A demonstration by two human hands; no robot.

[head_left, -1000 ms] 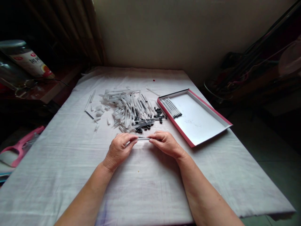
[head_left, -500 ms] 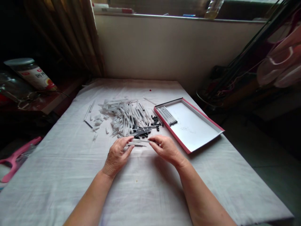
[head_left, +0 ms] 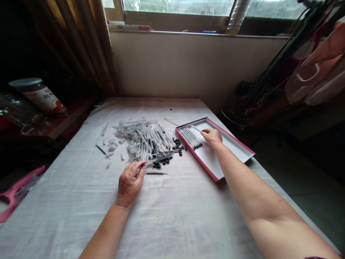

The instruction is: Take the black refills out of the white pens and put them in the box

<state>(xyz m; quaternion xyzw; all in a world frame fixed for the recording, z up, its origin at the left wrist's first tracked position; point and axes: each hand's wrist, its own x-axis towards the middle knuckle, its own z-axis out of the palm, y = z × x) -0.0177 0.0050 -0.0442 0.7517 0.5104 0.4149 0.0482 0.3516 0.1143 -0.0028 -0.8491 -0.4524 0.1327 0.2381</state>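
My right hand [head_left: 212,136] reaches over the shallow red-edged box lid [head_left: 198,160] and pinches a white pen [head_left: 196,127], which points up and left. Beside it in the lid lies a row of several white pens with black ends [head_left: 191,137]. My left hand [head_left: 131,181] is at the near edge of the pile, thumb and fingers closed on the end of a thin pen refill [head_left: 155,159]; other refills lie close, so its grip is partly hidden. Another refill [head_left: 156,173] lies just right of this hand. Clear pen barrels [head_left: 145,135] and small black caps [head_left: 176,142] make up the pile.
A white cloth [head_left: 172,223] covers the table. Loose clear caps [head_left: 111,144] and a few barrels lie left of the pile. A jar [head_left: 40,95] stands on a side surface at left, above a pink handle [head_left: 16,194]. The wall [head_left: 167,64] is behind.
My right hand has moved from beside my left hand to over the box lid, carrying a pen. My left hand stays by the pile, slightly lower in view. The camera has tilted up.
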